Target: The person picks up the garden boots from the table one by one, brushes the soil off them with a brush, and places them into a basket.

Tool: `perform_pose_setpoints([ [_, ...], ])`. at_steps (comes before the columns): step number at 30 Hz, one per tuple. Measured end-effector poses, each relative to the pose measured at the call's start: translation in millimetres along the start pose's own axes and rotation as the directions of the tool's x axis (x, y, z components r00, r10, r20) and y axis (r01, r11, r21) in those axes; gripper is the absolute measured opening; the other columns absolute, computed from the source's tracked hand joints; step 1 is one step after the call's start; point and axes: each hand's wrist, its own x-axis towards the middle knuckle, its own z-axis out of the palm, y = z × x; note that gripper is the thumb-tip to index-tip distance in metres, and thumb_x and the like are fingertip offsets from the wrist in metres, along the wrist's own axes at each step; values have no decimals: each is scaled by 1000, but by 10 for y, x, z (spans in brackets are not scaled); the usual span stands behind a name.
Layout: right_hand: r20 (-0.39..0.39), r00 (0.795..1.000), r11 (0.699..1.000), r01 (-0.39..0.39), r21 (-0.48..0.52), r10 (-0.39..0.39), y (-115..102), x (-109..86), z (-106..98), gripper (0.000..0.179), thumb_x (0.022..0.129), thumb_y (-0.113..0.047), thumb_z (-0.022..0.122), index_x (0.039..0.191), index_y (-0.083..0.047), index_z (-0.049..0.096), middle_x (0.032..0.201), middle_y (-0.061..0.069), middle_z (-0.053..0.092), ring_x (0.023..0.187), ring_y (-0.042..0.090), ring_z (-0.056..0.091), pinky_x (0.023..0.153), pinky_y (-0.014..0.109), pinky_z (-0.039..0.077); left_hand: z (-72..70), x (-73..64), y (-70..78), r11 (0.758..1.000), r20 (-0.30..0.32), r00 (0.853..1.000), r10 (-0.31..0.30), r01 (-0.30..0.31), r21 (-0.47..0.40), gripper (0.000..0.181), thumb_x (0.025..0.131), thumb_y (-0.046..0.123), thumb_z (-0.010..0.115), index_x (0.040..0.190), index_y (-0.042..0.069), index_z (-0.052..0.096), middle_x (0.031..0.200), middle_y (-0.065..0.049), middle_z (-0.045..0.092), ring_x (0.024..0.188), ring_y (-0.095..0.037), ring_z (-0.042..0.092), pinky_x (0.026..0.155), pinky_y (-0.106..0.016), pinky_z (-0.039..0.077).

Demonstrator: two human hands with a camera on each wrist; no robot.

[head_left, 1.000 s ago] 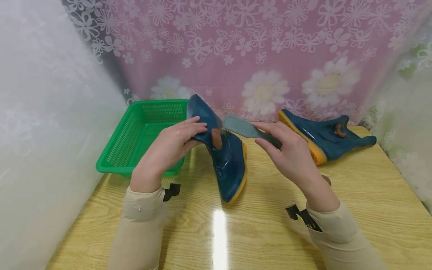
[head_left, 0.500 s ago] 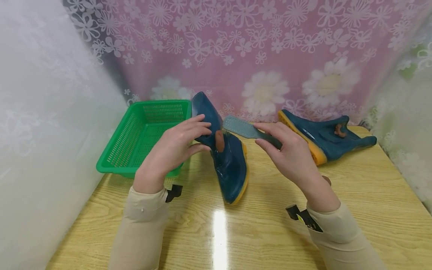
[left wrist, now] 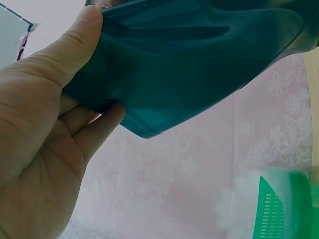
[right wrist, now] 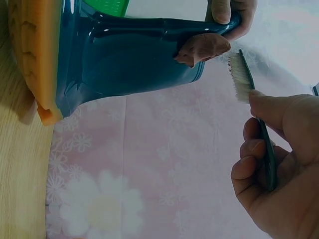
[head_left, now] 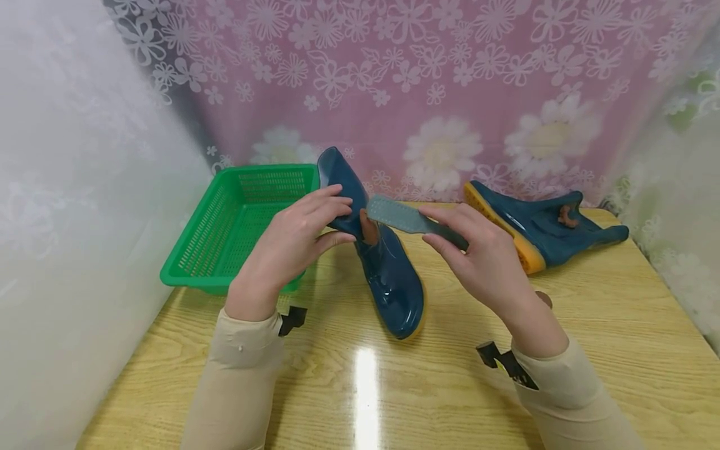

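Observation:
A dark blue rubber boot (head_left: pixel 394 284) with a yellow sole stands on the table in the head view, its toe toward me. My left hand (head_left: pixel 287 244) grips the top of its shaft; the left wrist view has the thumb (left wrist: pixel 75 47) on one side and fingers on the other. A brown, clay-like lump (right wrist: pixel 204 48) clings to the shaft near the top opening. In my right hand (head_left: pixel 484 250) is a green-handled brush (head_left: pixel 396 215), pinched by the handle. Its pale bristles (right wrist: pixel 239 74) face the lump, with a small gap between them in the right wrist view.
Behind my left hand stands a green plastic basket (head_left: pixel 194 281). A second blue boot (head_left: pixel 506 215) lies on its side at the back right, bearing another brown lump (head_left: pixel 567 217). Behind my right wrist a brown round thing (head_left: pixel 544 300) shows partly. A flowered pink curtain (head_left: pixel 360 94) hangs behind.
The boot has turned, its toe swinging right and its upper facing me more. My left hand has shifted slightly right with the shaft. The brush head has moved slightly left, over the lump.

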Motion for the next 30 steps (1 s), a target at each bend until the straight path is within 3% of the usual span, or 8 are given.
perform_pose_setpoints([
  [3, -40, 999, 1000, 13, 18, -13, -37, 4, 13, 51, 99, -6, 84, 147, -19, 74, 126, 3, 74, 81, 14, 63, 63, 26, 43, 8, 7, 0, 1000, -2, 1000, -1, 1, -1, 45, 95, 23, 88, 133, 1, 76, 145, -15, 71, 151, -29, 54, 114, -45, 53],
  [6, -41, 999, 999, 30, 34, -29, -78, 5, 42, 50, 98, -5, 85, 145, -17, 75, 123, 4, 75, 91, 17, 66, 67, 26, 44, 12, 8, 1, 1000, 2, 1000, -9, 9, 2, 45, 95, 23, 88, 132, 1, 76, 145, -15, 71, 152, -29, 54, 114, -45, 53],
  [10, -7, 999, 999, 36, 26, -35, -107, 4, 76, 48, 97, -6, 85, 143, -17, 77, 115, 5, 74, 79, 14, 57, 61, 31, 41, 11, 1, 0, 1000, 9, 1000, -26, 26, 4, 45, 94, 23, 89, 131, 2, 76, 145, -14, 71, 152, -28, 53, 114, -45, 53],
  [19, 6, 1000, 1000, -8, 4, 8, -58, 11, 19, 46, 99, -8, 84, 143, -18, 76, 120, 4, 75, 82, 14, 59, 64, 32, 43, 0, 1, 9, 1000, 3, 1000, -31, 31, 0, 45, 94, 23, 89, 132, 2, 76, 145, -14, 71, 152, -28, 53, 114, -46, 54],
  [26, 22, 999, 1000, -26, -5, 27, -4, 2, -35, 47, 102, -10, 81, 147, -22, 74, 121, 3, 73, 62, 13, 46, 54, 30, 40, 2, 6, 10, 999, 19, 998, -51, 51, 10, 46, 96, 25, 87, 134, 3, 75, 146, -14, 70, 152, -28, 53, 114, -47, 53],
  [30, 30, 999, 1000, -26, -6, 26, 8, 5, -57, 48, 102, -9, 81, 148, -22, 74, 122, 3, 74, 67, 12, 49, 55, 30, 39, 3, 10, 12, 998, 28, 998, -61, 60, 16, 45, 96, 25, 87, 135, 3, 76, 146, -14, 70, 153, -28, 52, 114, -47, 53],
])
